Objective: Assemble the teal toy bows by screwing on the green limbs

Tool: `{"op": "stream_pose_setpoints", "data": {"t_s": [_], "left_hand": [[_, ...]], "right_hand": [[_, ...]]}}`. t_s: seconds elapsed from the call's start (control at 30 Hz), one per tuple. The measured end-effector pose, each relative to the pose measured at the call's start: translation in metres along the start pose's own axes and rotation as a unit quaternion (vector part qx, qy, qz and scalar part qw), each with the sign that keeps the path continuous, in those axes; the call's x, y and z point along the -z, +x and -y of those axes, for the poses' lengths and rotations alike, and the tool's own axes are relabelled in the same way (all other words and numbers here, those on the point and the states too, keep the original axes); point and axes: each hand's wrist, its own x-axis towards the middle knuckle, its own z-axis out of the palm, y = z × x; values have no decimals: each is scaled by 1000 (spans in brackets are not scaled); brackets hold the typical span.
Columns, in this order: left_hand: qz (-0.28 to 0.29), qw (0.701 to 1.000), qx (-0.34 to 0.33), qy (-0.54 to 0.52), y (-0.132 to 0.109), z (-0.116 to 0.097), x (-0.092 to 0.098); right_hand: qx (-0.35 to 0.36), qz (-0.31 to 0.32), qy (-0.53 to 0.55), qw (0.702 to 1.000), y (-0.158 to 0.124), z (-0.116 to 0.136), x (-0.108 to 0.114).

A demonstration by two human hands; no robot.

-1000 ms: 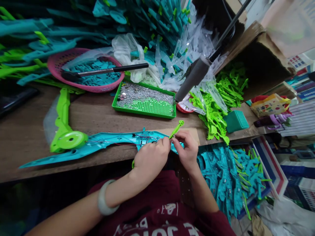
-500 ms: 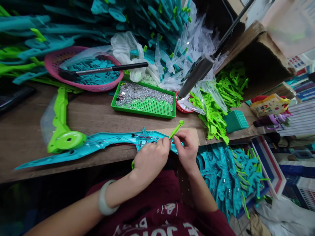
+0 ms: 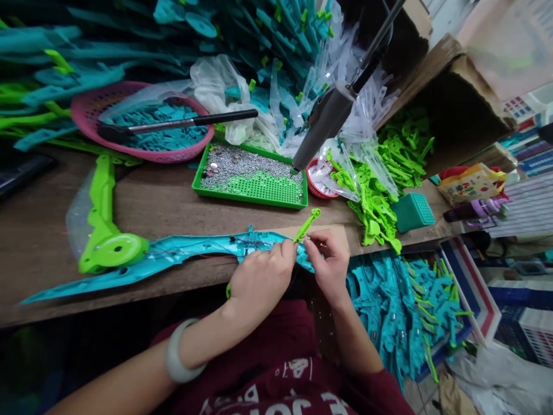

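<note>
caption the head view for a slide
Left hand and right hand at a green part over a blue shell.

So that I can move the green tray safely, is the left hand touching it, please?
Apart: the head view shows bare tabletop between the left hand and the green tray.

No word readable with confidence. White print on the maroon top (image 3: 276, 357): a small row with characters beside a white patch, bigger capitals below; bottom edge cuts the big row, wording unclear. Yellow packet (image 3: 470, 183), right side: coloured lettering, too small to make out. Pale pink sheet (image 3: 503, 55), top right: faint large characters near the corner, too washed out to read.
</note>
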Motion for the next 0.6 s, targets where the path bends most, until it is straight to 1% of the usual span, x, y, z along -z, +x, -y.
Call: {"op": "stream_pose_setpoints", "data": {"t_s": [0.1, 0.3, 0.43, 0.6], "left_hand": [[9, 1000, 9, -11, 0, 1, 0], [41, 999, 16, -31, -1, 0, 1], [31, 999, 6, -31, -3, -2, 0], [26, 999, 3, -32, -8, -1, -1]], "right_hand": [[13, 14, 4, 1000, 0, 1, 1], [135, -8, -71, 988, 4, 4, 1], [188, -28, -116, 975, 4, 3, -1], [219, -38, -173, 959, -1, -2, -4]]}}
